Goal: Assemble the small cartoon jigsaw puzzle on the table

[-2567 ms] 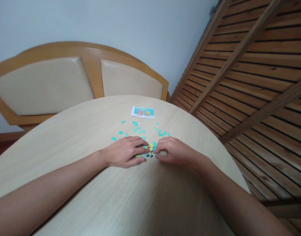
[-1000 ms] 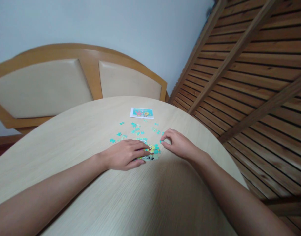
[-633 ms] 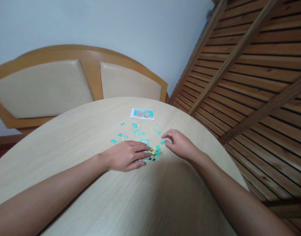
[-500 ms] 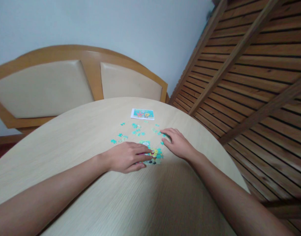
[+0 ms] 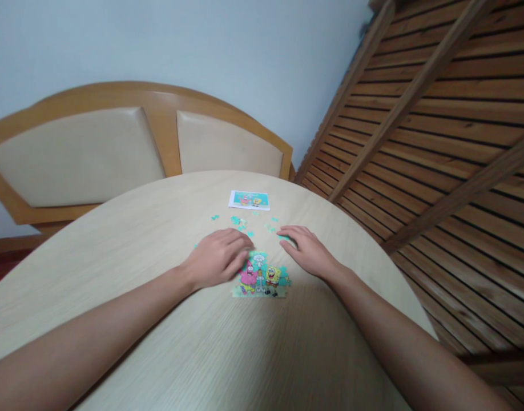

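Note:
A partly joined jigsaw puzzle [image 5: 262,279] with pink, grey-blue and yellow cartoon figures lies flat on the round table [image 5: 228,348]. My left hand [image 5: 221,256] is at its upper left edge, fingers loosely bent and a little blurred; no piece shows in them. To the upper right of the puzzle, my right hand [image 5: 308,250] rests with thumb and fingers apart. Its fingertips are by a teal puzzle piece [image 5: 282,237], partly hidden. Loose teal puzzle pieces [image 5: 236,220] are scattered beyond both hands, some covered by my left hand.
A printed picture card [image 5: 250,200] with the same kind of cartoon figures lies towards the table's far side. Behind the table stands a wooden bench back with cream padded panels [image 5: 86,157]. A slatted wooden panel [image 5: 437,125] rises at the right.
My left hand has lifted off the puzzle and moved up and left, its fingers now more bent, uncovering the pink and grey-blue figures. My right hand has barely moved.

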Tool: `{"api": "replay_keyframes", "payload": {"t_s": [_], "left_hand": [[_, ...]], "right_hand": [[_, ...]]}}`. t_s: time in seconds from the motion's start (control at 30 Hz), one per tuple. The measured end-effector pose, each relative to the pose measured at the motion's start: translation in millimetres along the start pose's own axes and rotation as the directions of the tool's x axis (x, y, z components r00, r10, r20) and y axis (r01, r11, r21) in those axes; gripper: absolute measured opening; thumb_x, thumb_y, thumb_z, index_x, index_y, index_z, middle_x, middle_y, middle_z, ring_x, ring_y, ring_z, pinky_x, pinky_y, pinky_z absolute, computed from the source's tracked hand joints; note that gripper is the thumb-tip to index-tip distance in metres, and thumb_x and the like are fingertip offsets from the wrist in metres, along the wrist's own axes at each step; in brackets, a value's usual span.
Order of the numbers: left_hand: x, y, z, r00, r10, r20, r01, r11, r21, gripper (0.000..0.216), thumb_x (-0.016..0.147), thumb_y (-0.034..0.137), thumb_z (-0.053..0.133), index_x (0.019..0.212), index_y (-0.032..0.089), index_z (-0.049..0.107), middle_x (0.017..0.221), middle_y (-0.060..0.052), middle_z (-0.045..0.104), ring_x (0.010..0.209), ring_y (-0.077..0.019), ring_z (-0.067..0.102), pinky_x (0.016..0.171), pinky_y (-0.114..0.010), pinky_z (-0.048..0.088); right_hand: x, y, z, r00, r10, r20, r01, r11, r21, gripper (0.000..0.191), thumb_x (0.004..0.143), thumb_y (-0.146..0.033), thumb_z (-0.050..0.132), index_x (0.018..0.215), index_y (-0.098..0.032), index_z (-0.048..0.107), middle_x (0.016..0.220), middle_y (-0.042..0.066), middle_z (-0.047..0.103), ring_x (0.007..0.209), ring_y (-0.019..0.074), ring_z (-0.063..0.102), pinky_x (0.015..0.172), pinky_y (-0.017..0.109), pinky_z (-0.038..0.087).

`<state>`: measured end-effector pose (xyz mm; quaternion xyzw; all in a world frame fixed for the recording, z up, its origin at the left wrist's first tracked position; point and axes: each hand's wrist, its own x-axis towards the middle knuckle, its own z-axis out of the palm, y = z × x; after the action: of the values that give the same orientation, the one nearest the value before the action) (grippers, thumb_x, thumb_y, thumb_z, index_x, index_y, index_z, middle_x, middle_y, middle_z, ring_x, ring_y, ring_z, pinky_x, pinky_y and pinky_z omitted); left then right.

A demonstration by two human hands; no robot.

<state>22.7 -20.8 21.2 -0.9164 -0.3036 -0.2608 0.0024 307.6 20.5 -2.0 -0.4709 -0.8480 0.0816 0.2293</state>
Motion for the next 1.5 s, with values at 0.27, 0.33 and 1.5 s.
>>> {"api": "replay_keyframes", "payload": {"t_s": [0.27,0.33,1.5], "left_hand": [[-17,-46,19,0.871,-0.469,-0.145,0.491,0.84,0.231,0.046,0.09,0.036,0.055,0.129,0.013,0.053,0.141,-0.018,0.055,0.134,-0.0362,0.049,0.111,-0.056,0.042],[-19,-53,25,0.873,-0.464,-0.149,0.487,0.847,0.214,0.046,0.092,0.037,0.054,0.131,0.014,0.051,0.141,-0.018,0.055,0.136,-0.0353,0.047,0.113,-0.055,0.041],[-8,-46,15,0.939,-0.342,0.029,0.336,0.933,0.127,0.04,0.095,0.028,0.046,0.132,0.014,0.055,0.135,-0.015,0.062,0.128,-0.0301,0.056,0.11,-0.049,0.044]], "right_hand": [[-1,10,2,0.997,0.061,-0.046,-0.062,0.998,-0.018,0.028,0.099,-0.034,0.05,0.119,-0.024,0.067,0.13,0.008,0.066,0.123,0.027,0.057,0.106,0.049,0.043],[0,12,3,0.996,0.076,-0.05,-0.077,0.997,-0.022,0.03,0.1,-0.035,0.049,0.121,-0.024,0.067,0.132,0.009,0.065,0.125,0.027,0.056,0.107,0.049,0.043],[14,-14,5,0.988,-0.03,0.153,0.05,0.99,-0.132,0.055,0.1,-0.051,0.044,0.148,-0.025,0.049,0.158,0.01,0.043,0.145,0.0281,0.038,0.117,0.051,0.03]]}}
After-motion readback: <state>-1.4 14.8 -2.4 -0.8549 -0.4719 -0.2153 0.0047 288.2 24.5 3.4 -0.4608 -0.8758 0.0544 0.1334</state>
